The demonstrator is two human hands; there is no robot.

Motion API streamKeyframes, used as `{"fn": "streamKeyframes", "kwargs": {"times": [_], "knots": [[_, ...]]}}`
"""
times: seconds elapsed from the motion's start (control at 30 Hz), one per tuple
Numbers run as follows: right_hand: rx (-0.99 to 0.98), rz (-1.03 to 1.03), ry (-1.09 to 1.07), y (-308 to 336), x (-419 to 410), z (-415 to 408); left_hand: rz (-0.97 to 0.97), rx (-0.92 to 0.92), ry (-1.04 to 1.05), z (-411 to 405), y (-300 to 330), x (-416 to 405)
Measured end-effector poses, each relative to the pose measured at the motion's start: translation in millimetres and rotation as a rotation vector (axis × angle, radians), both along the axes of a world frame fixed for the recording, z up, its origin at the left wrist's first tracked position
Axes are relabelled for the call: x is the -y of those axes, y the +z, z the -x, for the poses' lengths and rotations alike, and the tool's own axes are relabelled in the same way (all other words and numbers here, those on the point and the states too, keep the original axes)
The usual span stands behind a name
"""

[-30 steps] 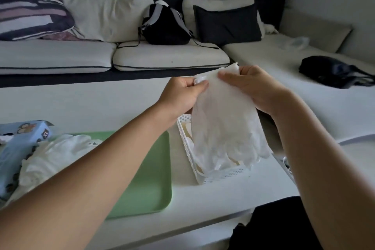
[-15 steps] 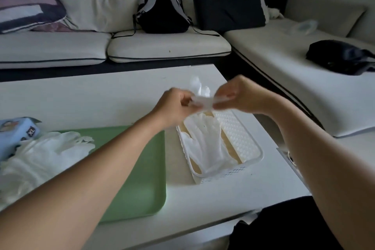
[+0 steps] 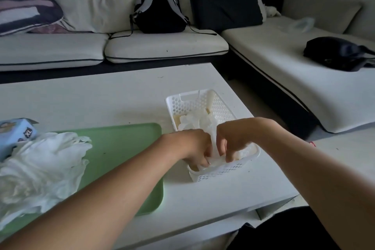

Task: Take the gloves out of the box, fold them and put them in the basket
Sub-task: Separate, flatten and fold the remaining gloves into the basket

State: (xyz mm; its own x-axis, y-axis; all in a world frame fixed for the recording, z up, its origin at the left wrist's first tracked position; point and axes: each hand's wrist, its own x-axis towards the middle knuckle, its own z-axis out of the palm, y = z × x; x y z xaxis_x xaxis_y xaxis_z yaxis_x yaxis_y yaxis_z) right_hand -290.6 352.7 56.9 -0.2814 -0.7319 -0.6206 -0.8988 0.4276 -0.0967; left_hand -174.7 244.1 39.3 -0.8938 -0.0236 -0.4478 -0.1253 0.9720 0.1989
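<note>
Head view, the only one I have. Both hands are now down inside the white perforated plastic basket point(image 3: 211, 105) on the white low table point(image 3: 101, 97); half a second ago they were above it, pinching the thin white disposable glove point(image 3: 199, 123) at chest height. The glove has come down with them and lies folded on the basket floor, its far end bunched toward the basket's back wall.

Left hand point(image 3: 194, 148): fingers curled, tips pressing into the glove's near edge, thumb seemingly pinching it. Right hand point(image 3: 230, 142): fingers likewise curled down onto the same edge, just beside the left. I cannot tell whether either has let go.

I read this as the placing step nearly complete; release comes next.

More work waits: a loose heap of white gloves point(image 3: 40, 168) lies over the pale green plastic tray point(image 3: 121, 144), touching the blue cardboard glove box marked XL point(image 3: 18, 130) at the left edge.
</note>
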Motion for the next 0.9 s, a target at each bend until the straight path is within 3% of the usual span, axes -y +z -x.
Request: {"fn": "streamKeyframes", "kwargs": {"times": [0.1, 0.17, 0.33, 0.47, 0.67, 0.9], "knots": [[0.096, -0.102, -0.045, 1.7, 3.9, -1.5, 0.037, 0.157, -0.032, 3.9, 3.3, -8.4], [0.148, -0.007, -0.079, 7.6, 9.2, 1.0, 0.006, 0.172, 0.010, 6.5, 8.4, -7.7], [0.036, 0.389, -0.040, -6.6, 38.4, 3.7, 0.116, -0.141, 0.176, 13.8, 8.8, 16.8], [0.026, 0.337, -0.087, -27.8, 54.9, 8.2, 0.206, -0.178, 0.162, 14.7, 1.3, 26.5], [-0.010, 0.195, -0.124, -43.4, 61.5, 17.4, 0.301, -0.038, 0.175, 31.2, -7.6, 21.6], [-0.024, 0.308, -0.122, -30.0, 53.4, 25.3, 0.413, 0.243, 0.191, 43.4, -7.8, 19.8]]}}
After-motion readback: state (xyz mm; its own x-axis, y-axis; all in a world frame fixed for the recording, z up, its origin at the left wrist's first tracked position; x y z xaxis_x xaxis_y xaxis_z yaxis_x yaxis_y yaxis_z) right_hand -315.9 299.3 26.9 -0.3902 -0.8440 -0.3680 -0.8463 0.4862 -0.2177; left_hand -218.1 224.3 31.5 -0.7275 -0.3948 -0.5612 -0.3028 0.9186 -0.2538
